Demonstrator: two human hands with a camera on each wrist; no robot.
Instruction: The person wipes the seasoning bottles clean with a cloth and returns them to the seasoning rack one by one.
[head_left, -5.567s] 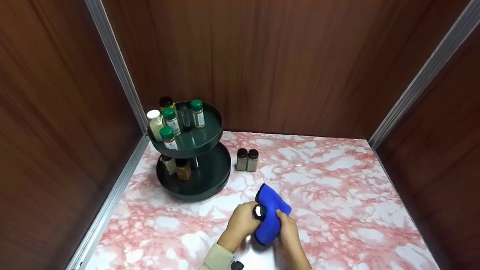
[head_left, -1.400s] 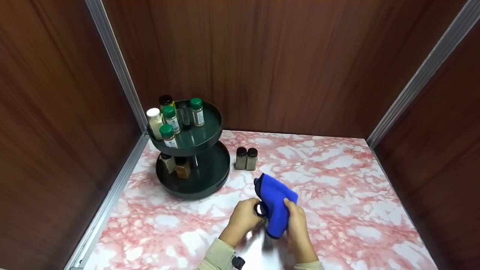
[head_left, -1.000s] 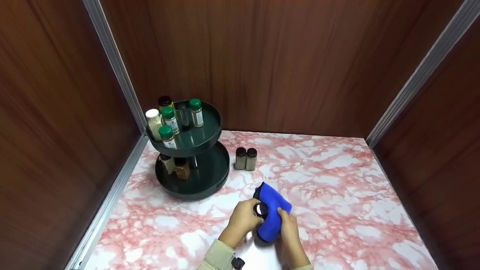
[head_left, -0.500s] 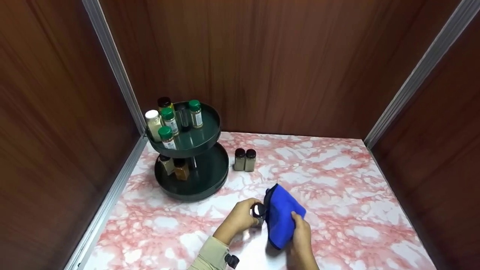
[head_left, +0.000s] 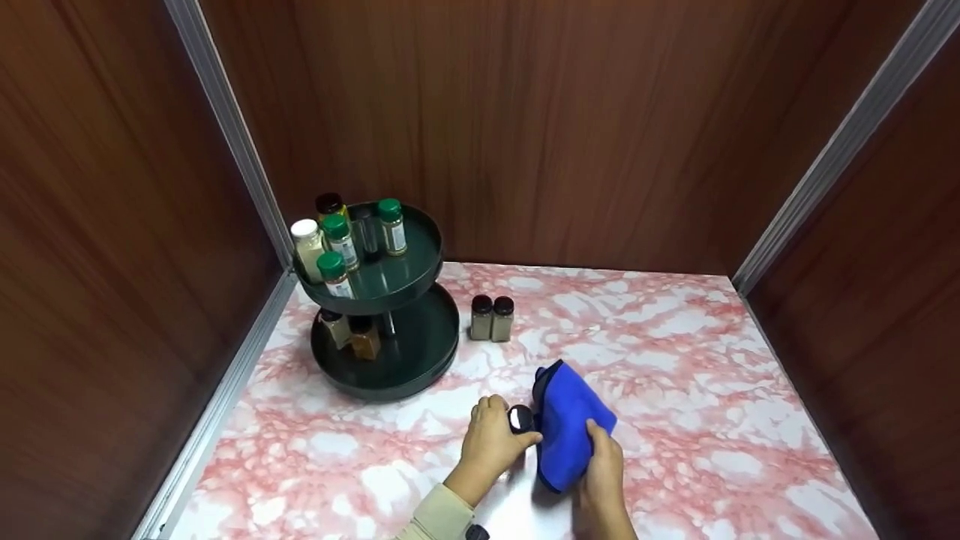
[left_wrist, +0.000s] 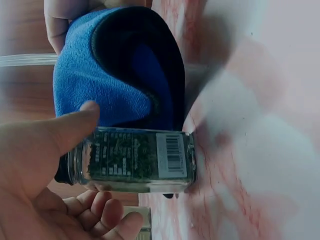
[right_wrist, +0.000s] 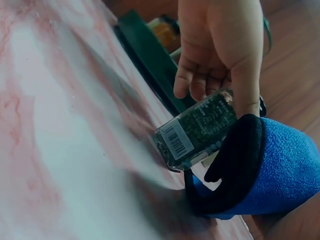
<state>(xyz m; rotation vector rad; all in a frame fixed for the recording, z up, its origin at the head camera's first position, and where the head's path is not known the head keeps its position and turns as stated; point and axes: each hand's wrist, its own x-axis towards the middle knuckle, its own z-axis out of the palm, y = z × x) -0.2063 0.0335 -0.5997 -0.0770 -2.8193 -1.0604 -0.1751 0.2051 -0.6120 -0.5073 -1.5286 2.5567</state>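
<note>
A clear square spice jar (left_wrist: 140, 155) of dried green herbs stands upright on the table, its black cap (head_left: 520, 419) uppermost. Around it is my left hand (head_left: 491, 442), the thumb stretched out on one side and the fingers loosely bent on the other. In the left wrist view those fingers (left_wrist: 107, 212) look slightly apart from the glass. My right hand (head_left: 604, 469) grips a folded blue cloth (head_left: 571, 431) with black edging, thumb on top. The cloth hangs just to the right of the jar; whether they touch I cannot tell.
A dark green two-tier round rack (head_left: 405, 352) stands at the back left, with several spice bottles on top and two jars below. Two black-capped jars (head_left: 491, 321) stand to its right on the marbled table (head_left: 675, 390). Wooden panels enclose three sides.
The right hand has drawn the blue cloth off the jar to the right. My left fingers and thumb have spread from their earlier grip on the jar.
</note>
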